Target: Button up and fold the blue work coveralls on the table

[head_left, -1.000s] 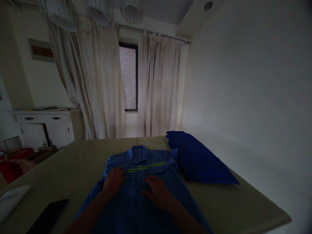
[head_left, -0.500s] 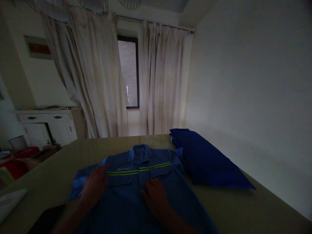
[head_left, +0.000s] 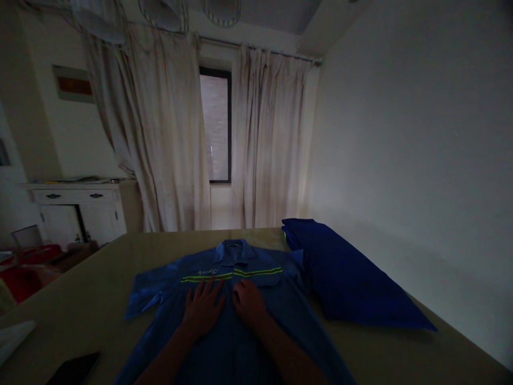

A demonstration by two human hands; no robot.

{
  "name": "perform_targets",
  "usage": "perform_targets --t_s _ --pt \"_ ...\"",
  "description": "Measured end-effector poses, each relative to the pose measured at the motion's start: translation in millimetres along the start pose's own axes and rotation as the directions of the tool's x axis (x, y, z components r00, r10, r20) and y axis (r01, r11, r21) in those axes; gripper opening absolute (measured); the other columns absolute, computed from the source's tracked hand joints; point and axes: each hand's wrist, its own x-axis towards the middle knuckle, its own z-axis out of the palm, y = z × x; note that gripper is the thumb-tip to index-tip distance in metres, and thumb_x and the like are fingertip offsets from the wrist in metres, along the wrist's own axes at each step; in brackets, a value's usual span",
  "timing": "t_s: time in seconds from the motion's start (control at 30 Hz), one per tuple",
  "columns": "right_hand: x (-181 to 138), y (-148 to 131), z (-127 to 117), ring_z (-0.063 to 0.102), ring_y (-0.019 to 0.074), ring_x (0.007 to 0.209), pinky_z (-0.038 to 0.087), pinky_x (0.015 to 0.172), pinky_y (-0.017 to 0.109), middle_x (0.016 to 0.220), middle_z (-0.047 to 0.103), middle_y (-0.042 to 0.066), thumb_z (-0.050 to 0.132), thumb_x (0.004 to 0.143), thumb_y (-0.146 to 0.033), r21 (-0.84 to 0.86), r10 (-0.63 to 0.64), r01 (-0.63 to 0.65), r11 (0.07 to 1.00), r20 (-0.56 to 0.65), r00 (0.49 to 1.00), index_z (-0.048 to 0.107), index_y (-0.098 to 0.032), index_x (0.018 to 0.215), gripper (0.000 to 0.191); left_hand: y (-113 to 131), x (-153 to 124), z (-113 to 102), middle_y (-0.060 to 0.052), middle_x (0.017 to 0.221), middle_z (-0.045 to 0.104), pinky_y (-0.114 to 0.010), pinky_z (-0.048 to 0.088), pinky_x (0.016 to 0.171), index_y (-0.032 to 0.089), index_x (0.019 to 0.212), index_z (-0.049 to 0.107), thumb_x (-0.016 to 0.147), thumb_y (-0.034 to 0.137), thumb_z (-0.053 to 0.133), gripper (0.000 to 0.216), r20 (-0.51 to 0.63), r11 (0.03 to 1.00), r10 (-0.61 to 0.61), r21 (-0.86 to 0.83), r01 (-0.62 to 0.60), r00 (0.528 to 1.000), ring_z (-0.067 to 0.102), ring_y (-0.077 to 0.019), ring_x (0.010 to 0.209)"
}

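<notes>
Shirt (head_left: 230, 345) of soft blue cloth, lying front up along the middle of a smooth, dull yellowish bench (head_left: 104, 289), collar (head_left: 233, 251) at the far end. Folded collar with pointed tips; across the chest, a band of thin yellow-green stripes (head_left: 260, 272), bright against the blue, with pale lettering (head_left: 207, 272), too blurred to read, just above on the left. Short sleeve (head_left: 148, 289) spread outward on the left, lightly creased.

Left hand (head_left: 201, 313) palm down on the chest, below the stripes, fingers (head_left: 209, 290) straight, fanned wide and gripping nothing. Right hand (head_left: 250, 306) close beside, resting on the other half of the front, fingers bent and held together; impossible to tell whether pinching any fabric.

Near the right shoulder, a deep-blue folded bundle (head_left: 348, 278), smooth, flat and layered, tapering to a sharp near corner. At lower left, well apart from the shirt, a thin black slab (head_left: 76, 369) with straight edges and a flat white object (head_left: 14, 339), both partly out of view. Beyond, long beige curtains (head_left: 168, 144) in soft vertical pleats, a narrow dark-framed window (head_left: 216, 125) and a white cabinet (head_left: 98, 214).
</notes>
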Motion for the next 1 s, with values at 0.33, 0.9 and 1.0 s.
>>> perform_targets --t_s 0.33,0.9,1.0 --pt "-39.0 2.3 -0.8 0.065 0.0229 0.11 0.048 0.095 0.031 0.112 0.071 0.008 0.051 0.097 -0.013 0.084 0.114 -0.112 0.99 -0.015 0.993 0.071 -0.02 0.102 0.022 29.0 -16.9 -16.4 -0.008 0.149 0.057 -0.044 0.041 0.112 0.025 0.139 0.062 0.091 0.008 0.036 0.057 -0.007 0.996 0.079 0.049 -0.079 0.997 0.054 -0.0261 0.135" --pt "-29.7 6.9 -8.2 0.072 0.0209 0.097 0.049 0.078 0.028 0.109 0.074 0.007 0.045 0.102 -0.022 0.039 0.152 -0.152 0.988 0.013 0.988 0.071 -0.022 0.11 0.028 46.2 -9.2 30.3 -0.008 0.124 0.074 -0.04 0.048 0.109 0.023 0.119 0.07 0.095 0.023 0.042 0.037 -0.275 0.702 0.092 -0.664 -0.259 0.957 0.067 -0.0222 0.118" --pt "-29.6 7.7 -8.4 0.072 0.0195 0.095 0.048 0.076 0.026 0.105 0.075 0.006 0.046 0.102 -0.024 0.056 0.166 -0.165 0.985 -0.01 0.986 0.072 -0.023 0.104 0.025 47.3 -10.4 33.0 -0.008 0.124 0.075 -0.044 0.047 0.112 0.024 0.119 0.073 0.091 0.021 0.044 0.041 -0.306 0.679 0.108 -0.673 -0.295 0.946 0.067 -0.0236 0.119"
